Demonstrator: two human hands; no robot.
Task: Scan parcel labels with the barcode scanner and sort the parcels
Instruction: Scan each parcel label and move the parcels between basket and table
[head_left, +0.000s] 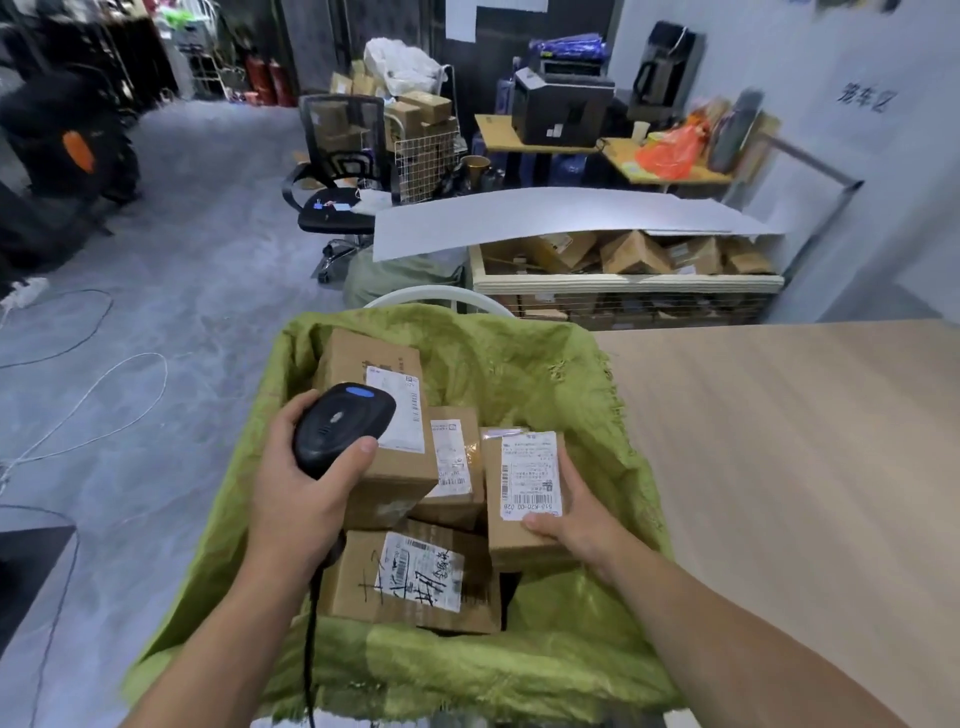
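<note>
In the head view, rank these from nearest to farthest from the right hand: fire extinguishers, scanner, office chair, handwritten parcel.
From the right hand, holding a small parcel:
1. Handwritten parcel, just left of it in the green sack.
2. Scanner, held in the left hand across the sack.
3. Office chair, on the floor beyond the sack.
4. Fire extinguishers, at the back wall.

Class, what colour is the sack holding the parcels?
Green; the sack shows in the head view.
</note>
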